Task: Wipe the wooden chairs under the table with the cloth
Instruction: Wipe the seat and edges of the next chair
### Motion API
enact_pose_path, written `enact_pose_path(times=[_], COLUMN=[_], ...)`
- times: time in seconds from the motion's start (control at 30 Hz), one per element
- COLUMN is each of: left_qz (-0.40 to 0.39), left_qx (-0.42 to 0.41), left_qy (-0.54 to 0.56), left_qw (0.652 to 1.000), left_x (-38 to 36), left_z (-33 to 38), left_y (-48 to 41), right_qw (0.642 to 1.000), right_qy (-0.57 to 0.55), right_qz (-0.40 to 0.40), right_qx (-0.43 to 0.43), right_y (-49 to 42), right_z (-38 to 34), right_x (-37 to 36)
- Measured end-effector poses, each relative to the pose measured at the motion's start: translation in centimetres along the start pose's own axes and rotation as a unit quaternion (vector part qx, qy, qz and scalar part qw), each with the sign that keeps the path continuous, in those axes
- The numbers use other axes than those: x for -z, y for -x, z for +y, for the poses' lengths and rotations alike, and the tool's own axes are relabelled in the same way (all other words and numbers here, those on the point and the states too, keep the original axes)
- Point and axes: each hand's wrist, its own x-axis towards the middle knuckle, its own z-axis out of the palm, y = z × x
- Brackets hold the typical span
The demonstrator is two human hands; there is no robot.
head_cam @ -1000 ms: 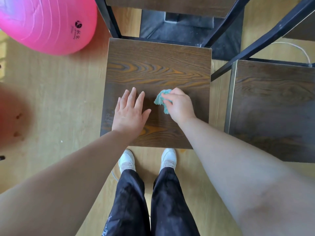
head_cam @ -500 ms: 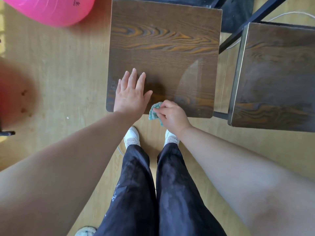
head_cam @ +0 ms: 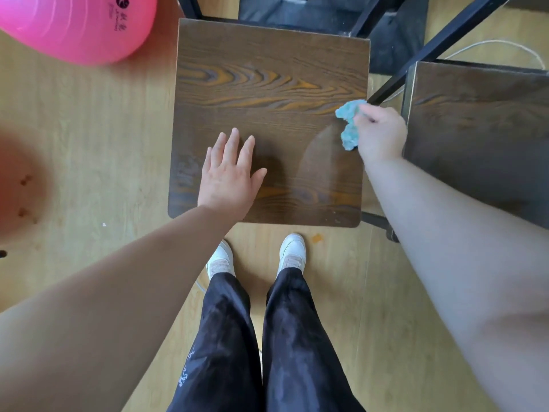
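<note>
Wooden chair seat (head_cam: 267,84), one cloth, two hands
Left hand (head_cam: 230,173) flat, fingers straight, by seat's near edge; right hand (head_cam: 380,132) clamped on teal cloth (head_cam: 347,126) at seat's right edge

pink ball (head_cam: 74,28) cropped top-left, second chair (head_cam: 481,138) cut off right

The person wears black trousers (head_cam: 228,328) with white lettering (head_cam: 185,374) on 1 leg and 2 white shoes (head_cam: 292,248).

The floor (head_cam: 89,129) is light yellow wood, bright with daylight. A big pink ball (head_cam: 74,25) sits at the far left. Black metal bars (head_cam: 439,48) slant over a dark grey mat (head_cam: 326,13). A thin white cord (head_cam: 490,41) curls nearby.
</note>
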Motion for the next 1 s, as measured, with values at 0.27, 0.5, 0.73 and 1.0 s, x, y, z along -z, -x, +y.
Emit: enact_pose_path(times=[0.27, 0.5, 0.73, 1.0], left_qz=[0.0, -0.008, -0.027, -0.036], left_qx=[-0.024, -0.028, -0.023, -0.016], left_qy=[-0.021, -0.013, -0.009, -0.013], left_qw=[0.999, 0.999, 0.999, 0.999], left_x=[1.7, 2.6, 1.8, 0.4], left_z=[1.4, 2.2, 1.8, 1.0], left_y=[-4.6, -5.9, -2.7, 0.5], right_qw=[0.99, 0.984, 0.97, 0.949], right_qy=[0.123, 0.129, 0.125, 0.124], right_qz=[-0.056, -0.11, -0.167, -0.23], right_qx=[0.042, 0.054, 0.122, 0.177], right_y=[-5.9, -2.5, 5.0, 12.8], right_z=[-3.4, -2.1, 1.2, 4.5], right_x=[-1.8, -2.2, -3.0, -3.7])
